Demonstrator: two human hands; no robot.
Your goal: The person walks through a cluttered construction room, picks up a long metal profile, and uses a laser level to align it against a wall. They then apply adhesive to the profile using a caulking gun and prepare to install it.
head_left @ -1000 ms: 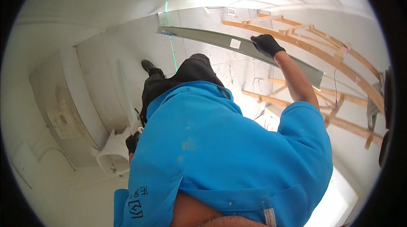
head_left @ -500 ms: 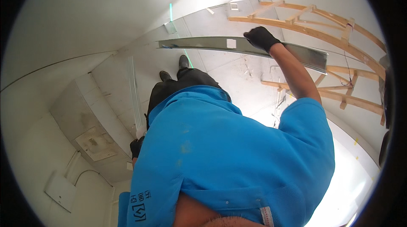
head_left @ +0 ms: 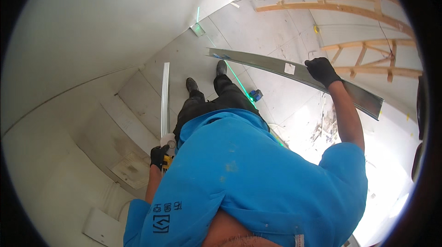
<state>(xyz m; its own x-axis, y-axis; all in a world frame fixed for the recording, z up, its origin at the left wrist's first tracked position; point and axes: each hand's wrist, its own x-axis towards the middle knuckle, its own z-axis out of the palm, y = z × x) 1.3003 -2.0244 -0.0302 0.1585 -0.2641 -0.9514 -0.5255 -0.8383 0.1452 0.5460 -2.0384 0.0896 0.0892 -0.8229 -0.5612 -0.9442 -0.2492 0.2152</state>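
Note:
My right hand, in a black glove, is closed on the upper edge of a long metal channel. The channel is grey, has a square cutout and slants across in front of my legs. Low at my left side, my left hand, also gloved in black, is closed around a yellow-and-black tool, mostly hidden by the hand and my shirt. Beside that hand shows a whitish round piece. A long, pale ribbed strip extends forward from there; whether my hand touches it cannot be told.
A blue-and-black device sits on the floor right of my feet, along a green light line. Wooden ladder-like frames stand at the far right. A small plate lies by the left wall. A pale boxed ledge is at left.
My right hand and the metal channel have shifted right and lower in the picture. My left hand shows more fully, with the yellow tool visible. The blue-and-black device has come into view.

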